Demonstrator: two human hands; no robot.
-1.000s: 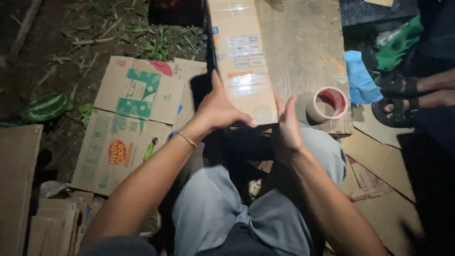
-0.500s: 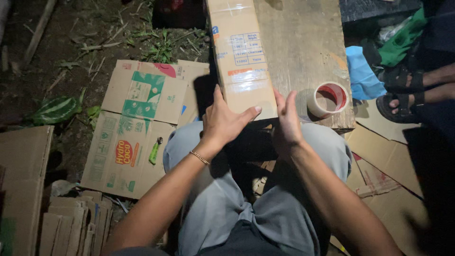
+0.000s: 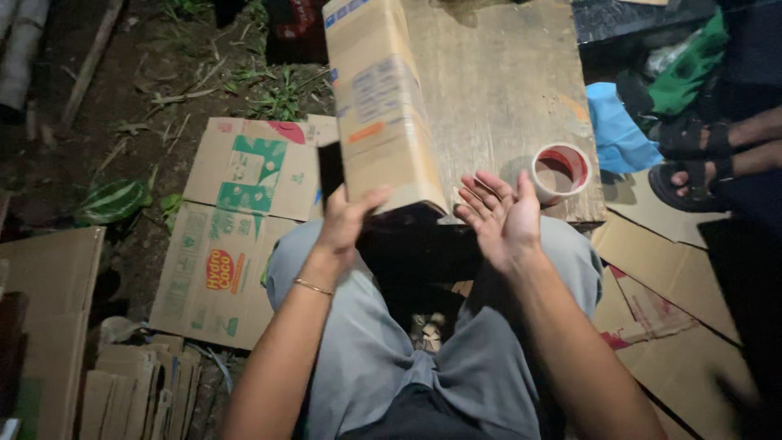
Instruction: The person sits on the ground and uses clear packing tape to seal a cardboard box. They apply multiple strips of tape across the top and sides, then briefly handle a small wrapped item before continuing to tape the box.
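A long taped cardboard box [image 3: 383, 106] lies lengthwise on a worn wooden table [image 3: 505, 90], its near end lifted off the table's front edge. My left hand [image 3: 346, 218] grips the near left corner of the box from below. My right hand [image 3: 501, 216] is open, palm toward the box, just right of its near end and apart from it. A roll of clear tape with a red core [image 3: 560, 171] stands on the table just right of my right hand.
Flattened printed cartons [image 3: 236, 220] lie on the dirt at left, with stacked cardboard [image 3: 138, 391] nearer me. More flat cardboard [image 3: 676, 301] covers the ground at right. Another person's sandalled feet [image 3: 700, 163] and blue and green cloth [image 3: 619, 130] sit beside the table.
The near end of the box has tipped up and turned. My left hand slid from its top to under the near left corner, and my right hand came off the box and opened.
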